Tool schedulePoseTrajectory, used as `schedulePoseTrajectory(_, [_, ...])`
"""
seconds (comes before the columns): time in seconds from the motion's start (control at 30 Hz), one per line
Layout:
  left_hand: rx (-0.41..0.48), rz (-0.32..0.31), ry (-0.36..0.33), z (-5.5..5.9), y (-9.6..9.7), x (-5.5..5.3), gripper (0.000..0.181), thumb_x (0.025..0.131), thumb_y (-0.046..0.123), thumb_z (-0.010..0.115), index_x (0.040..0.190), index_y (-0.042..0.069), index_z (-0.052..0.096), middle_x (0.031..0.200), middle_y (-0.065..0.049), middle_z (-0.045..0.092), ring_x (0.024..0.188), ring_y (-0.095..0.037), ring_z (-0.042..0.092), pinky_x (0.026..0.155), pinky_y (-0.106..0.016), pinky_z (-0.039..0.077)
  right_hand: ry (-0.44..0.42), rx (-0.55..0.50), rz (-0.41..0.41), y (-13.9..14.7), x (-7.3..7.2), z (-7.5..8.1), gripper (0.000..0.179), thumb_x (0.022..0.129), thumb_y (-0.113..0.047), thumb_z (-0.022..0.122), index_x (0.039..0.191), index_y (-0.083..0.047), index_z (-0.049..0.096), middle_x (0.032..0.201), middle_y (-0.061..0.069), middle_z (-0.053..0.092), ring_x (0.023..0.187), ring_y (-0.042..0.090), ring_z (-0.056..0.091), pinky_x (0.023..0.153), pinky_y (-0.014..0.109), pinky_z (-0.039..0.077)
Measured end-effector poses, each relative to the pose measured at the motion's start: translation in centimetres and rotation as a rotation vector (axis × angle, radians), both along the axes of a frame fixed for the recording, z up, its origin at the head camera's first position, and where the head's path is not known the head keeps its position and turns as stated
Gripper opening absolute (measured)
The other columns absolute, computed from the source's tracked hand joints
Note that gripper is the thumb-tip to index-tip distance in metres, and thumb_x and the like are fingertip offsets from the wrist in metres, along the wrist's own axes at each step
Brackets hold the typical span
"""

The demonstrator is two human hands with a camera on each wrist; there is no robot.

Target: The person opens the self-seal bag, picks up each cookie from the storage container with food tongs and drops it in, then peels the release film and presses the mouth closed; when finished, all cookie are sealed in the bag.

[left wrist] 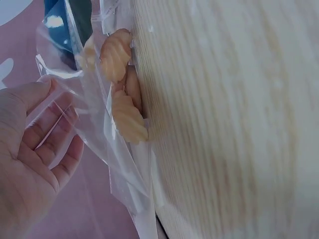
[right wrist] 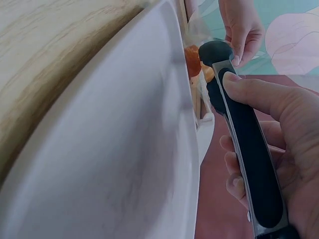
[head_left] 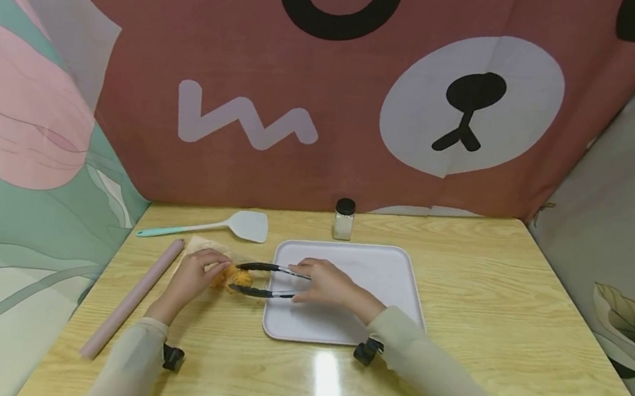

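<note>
Between thumb and fingers, my left hand (left wrist: 30,144) pinches the edge of a clear plastic bag (left wrist: 92,124). Ridged golden pastries, perhaps cookies (left wrist: 117,55), lie in the bag on the table; in the head view they form an orange cluster (head_left: 238,276) beside the left hand (head_left: 195,279). My right hand (head_left: 334,285) grips a pair of tongs (right wrist: 251,154) with black and metal arms. The arms stand apart, their dark ends at the bag and pastries. Whether they touch a pastry, I cannot tell. Beneath the right hand lies a white tray (head_left: 386,266).
A pinkish rolling-pin-like stick (head_left: 132,298) lies left of the left arm. Behind the bag is a white spatula (head_left: 249,225) with a teal handle. A small black-lidded jar (head_left: 343,220) stands behind the tray. A printed cloth (head_left: 251,55) hangs along the table's back edge.
</note>
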State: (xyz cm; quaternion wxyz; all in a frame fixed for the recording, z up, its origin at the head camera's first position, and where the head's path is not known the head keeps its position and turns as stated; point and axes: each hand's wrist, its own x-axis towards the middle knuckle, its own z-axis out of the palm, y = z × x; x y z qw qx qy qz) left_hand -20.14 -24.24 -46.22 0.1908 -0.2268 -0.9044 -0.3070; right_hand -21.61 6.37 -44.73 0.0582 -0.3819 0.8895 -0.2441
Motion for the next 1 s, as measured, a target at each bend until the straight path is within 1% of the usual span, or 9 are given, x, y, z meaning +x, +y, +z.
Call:
schedulePoseTrajectory(0.13, [0.0, 0.007, -0.026, 0.1, 0.0, 0.2, 0.008, 0.082, 0.002, 0.072, 0.089, 0.005, 0.075, 0.091, -0.009, 0.07, 0.086, -0.028, 0.066, 0.077, -0.045, 0.054, 0.008, -0.002, 0.01, -0.6, 0.0, 0.0, 0.065, 0.076, -0.033, 0.08, 0.131, -0.007, 0.057, 0.122, 0.009, 0.061, 0.109, 0.022, 0.058, 0.092, 0.034, 0.049])
schedulePoseTrajectory(0.27, [0.004, 0.017, -0.035, 0.1, -0.1, 0.3, 0.008, 0.082, 0.002, 0.072, 0.089, 0.004, 0.075, 0.091, -0.009, 0.07, 0.086, -0.027, 0.066, 0.076, -0.044, 0.054, 0.001, -0.013, 0.015, -0.9, -0.2, -0.2, 0.065, 0.077, -0.034, 0.079, 0.132, -0.007, 0.056, 0.122, 0.009, 0.061, 0.108, 0.022, 0.058, 0.092, 0.034, 0.049])
schedulePoseTrajectory(0.47, [0.015, 0.015, -0.014, 0.0, -0.2, 0.3, 0.009, 0.082, 0.001, 0.072, 0.09, 0.004, 0.075, 0.089, -0.008, 0.07, 0.084, -0.028, 0.066, 0.074, -0.044, 0.054, -0.031, -0.031, -0.006, -0.4, -0.4, -0.5, 0.066, 0.076, -0.03, 0.08, 0.132, -0.005, 0.056, 0.121, 0.009, 0.061, 0.106, 0.021, 0.059, 0.089, 0.034, 0.05])
schedulePoseTrajectory(0.67, [0.006, 0.003, 0.007, 0.1, -0.2, 0.3, 0.007, 0.081, 0.002, 0.072, 0.088, 0.002, 0.075, 0.087, -0.008, 0.07, 0.081, -0.026, 0.067, 0.072, -0.043, 0.055, -0.012, -0.058, -0.018, 0.1, -0.6, -0.7, 0.065, 0.075, -0.028, 0.081, 0.13, -0.004, 0.057, 0.12, 0.011, 0.062, 0.108, 0.023, 0.059, 0.093, 0.035, 0.048])
schedulePoseTrajectory(0.87, [0.019, 0.012, -0.061, 0.5, 0.1, 0.5, 0.008, 0.083, 0.004, 0.071, 0.09, 0.003, 0.075, 0.092, -0.009, 0.07, 0.087, -0.027, 0.066, 0.076, -0.044, 0.055, -0.003, -0.049, 0.0, -0.5, -0.7, -0.6, 0.065, 0.076, -0.03, 0.08, 0.131, -0.004, 0.057, 0.12, 0.011, 0.062, 0.107, 0.023, 0.059, 0.092, 0.035, 0.049])
schedulePoseTrajectory(1.0, [0.022, 0.018, -0.059, 0.5, 0.2, 0.4, 0.008, 0.083, 0.004, 0.071, 0.09, 0.003, 0.075, 0.092, -0.009, 0.07, 0.087, -0.028, 0.066, 0.076, -0.045, 0.054, 0.013, -0.032, 0.01, -1.2, -0.7, -0.5, 0.066, 0.076, -0.032, 0.08, 0.131, -0.004, 0.056, 0.12, 0.01, 0.062, 0.107, 0.022, 0.059, 0.093, 0.034, 0.048])
